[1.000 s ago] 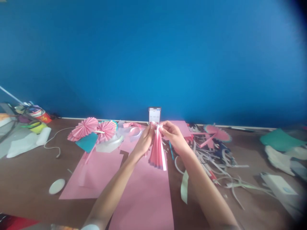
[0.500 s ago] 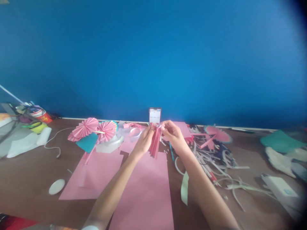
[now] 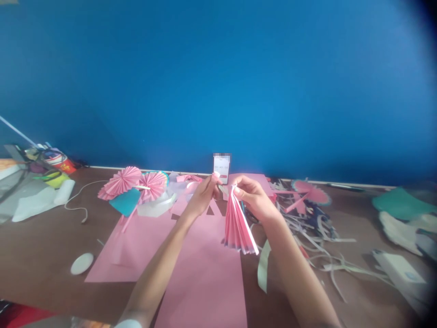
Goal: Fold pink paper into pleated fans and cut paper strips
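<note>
A pleated pink paper fan (image 3: 237,223) hangs from my right hand (image 3: 254,196), whose thumb and fingers pinch its gathered top end. Its folds spread downward in a narrow wedge with pale lower edges. My left hand (image 3: 204,193) is to the left, apart from the fan, with thumb and fingers closed together. A small pale spot shows at those fingertips; I cannot make out whether it is something held. Just behind the hands stands a phone (image 3: 221,166) with a lit screen. Large pink paper sheets (image 3: 208,273) lie flat beneath my hands.
Finished pink paper rosettes (image 3: 124,182) and a teal paper piece (image 3: 125,202) are at left, near a white oval disc (image 3: 82,263). Tangled paper strips (image 3: 300,228) and another rosette (image 3: 311,192) lie at right. A blue wall (image 3: 218,82) rises behind the table.
My left hand has come off the pleated fan. The fan now hangs from my right hand alone, lower and to the right, its folds spread wider.
</note>
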Demonstrator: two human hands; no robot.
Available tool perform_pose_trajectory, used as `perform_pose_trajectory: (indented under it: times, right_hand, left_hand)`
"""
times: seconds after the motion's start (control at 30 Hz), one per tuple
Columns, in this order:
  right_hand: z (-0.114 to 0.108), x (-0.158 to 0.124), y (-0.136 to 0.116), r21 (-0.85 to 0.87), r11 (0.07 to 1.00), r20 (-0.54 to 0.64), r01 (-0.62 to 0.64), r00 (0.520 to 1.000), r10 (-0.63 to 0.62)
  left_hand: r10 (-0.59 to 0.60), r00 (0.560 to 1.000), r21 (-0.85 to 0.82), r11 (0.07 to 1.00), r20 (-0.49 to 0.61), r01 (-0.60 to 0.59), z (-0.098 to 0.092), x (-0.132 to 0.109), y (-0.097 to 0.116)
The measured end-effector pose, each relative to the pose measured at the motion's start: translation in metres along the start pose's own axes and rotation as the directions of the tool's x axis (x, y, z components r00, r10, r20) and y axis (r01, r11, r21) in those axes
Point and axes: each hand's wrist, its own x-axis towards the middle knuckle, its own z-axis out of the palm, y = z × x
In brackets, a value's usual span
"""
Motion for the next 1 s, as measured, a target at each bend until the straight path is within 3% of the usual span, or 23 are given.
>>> perform_pose_trajectory:
  times: [0.17,0.33,0.5,0.77,1.0]
  right_hand:
    - [0.0,0.002,0.003,0.054,0.998,-0.042,0.043,0.998,-0.041]
    - [0.004,0.008,0.008,-0.057,0.994,-0.139,0.097,0.985,-0.104]
    - [0.006,0.009,0.01,-0.152,0.979,-0.203,0.136,0.965,-0.166]
    - [0.003,0.009,0.015,-0.33,0.931,-0.242,0.158,0.939,-0.246]
    - [0.003,0.007,0.016,-0.403,0.906,-0.269,0.127,0.93,-0.25]
  left_hand:
    - [-0.006,0.999,-0.019,1.0,0.037,0.007,0.004,-0.004,0.002]
    - [0.075,0.996,-0.062,0.995,0.053,-0.072,0.015,-0.014,0.018]
    - [0.045,0.998,-0.02,0.999,0.052,-0.044,0.015,-0.02,0.028]
    - [0.049,0.998,0.003,0.999,0.031,-0.049,0.018,-0.02,0.023]
    - [0.124,0.992,-0.003,0.992,0.037,-0.124,0.019,-0.022,0.024]
